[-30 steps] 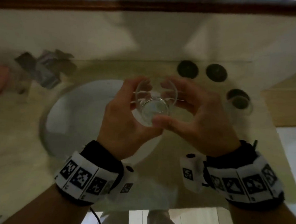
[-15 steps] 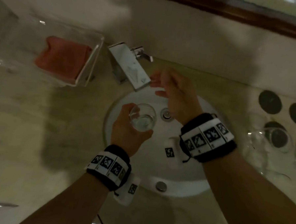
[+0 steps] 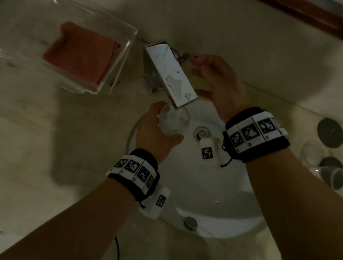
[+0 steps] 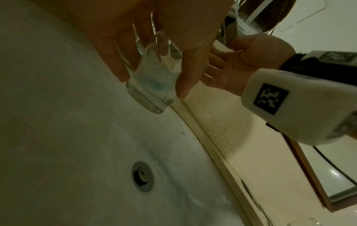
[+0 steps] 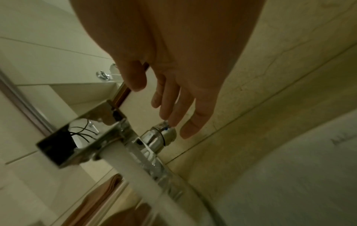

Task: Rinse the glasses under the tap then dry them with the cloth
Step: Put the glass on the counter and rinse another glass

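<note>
My left hand (image 3: 156, 129) grips a clear glass (image 3: 174, 122) just under the flat chrome tap spout (image 3: 169, 74), over the white sink (image 3: 211, 217). Water runs from the spout into the glass. In the left wrist view the glass (image 4: 152, 85) sits tilted between my thumb and fingers. My right hand (image 3: 201, 65) reaches behind the spout, its straight fingertips (image 5: 170, 122) touching the tap handle (image 5: 164, 134). A folded red cloth (image 3: 81, 53) lies in a clear tray (image 3: 118, 67) at the left of the tap.
More clear glasses (image 3: 312, 153) and round dark coasters (image 3: 330, 132) stand on the beige counter at the right. The drain (image 3: 201, 132) lies below my hands. A wall runs close behind the tap.
Both hands held the glass over the counter a second ago. My left hand has since carried it under the spout, my right hand let go and reached the tap handle, and water now runs.
</note>
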{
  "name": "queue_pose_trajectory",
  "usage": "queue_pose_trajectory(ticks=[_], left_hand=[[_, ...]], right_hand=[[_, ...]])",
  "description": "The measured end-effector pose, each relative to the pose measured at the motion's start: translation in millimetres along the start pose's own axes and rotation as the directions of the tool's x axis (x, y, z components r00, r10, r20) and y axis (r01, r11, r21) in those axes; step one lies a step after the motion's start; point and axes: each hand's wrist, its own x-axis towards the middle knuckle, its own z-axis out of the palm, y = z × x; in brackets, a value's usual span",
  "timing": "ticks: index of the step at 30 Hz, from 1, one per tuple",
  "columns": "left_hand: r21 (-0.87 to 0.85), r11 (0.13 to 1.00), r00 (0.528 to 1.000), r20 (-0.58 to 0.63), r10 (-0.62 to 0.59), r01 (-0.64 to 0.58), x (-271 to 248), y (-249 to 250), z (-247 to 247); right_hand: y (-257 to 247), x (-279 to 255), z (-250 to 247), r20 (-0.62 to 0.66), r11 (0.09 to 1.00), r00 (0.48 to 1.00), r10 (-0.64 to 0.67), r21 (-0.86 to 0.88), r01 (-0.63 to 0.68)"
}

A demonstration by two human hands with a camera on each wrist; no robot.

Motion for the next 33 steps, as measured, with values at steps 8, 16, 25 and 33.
queue_pose_trajectory(ticks=[8,16,25,33], left_hand=[[-0.114,0.991,0.997,0.047,-0.061,0.066,1,-6,6],[-0.251,0.954,0.985,0.095,-0.146,0.165,3,-6,7],[-0.046,0.989,0.986,0.102,-0.135,0.14,10,-23,-4],[0.014,0.816,0.81,0.115,-0.575,0.578,0,-25,11]], right_hand=[[77,-43,-5,0.171,0.942,0.978,0.12,-0.33,-0.058],[95,-44,0,0.177,0.975,0.978,0.106,-0.212,-0.068],[103,-39,-7,0.207,0.957,0.942,0.264,-0.179,-0.229],[112,-50,3,0.196,0.781,0.758,0.622,-0.088,-0.618]])
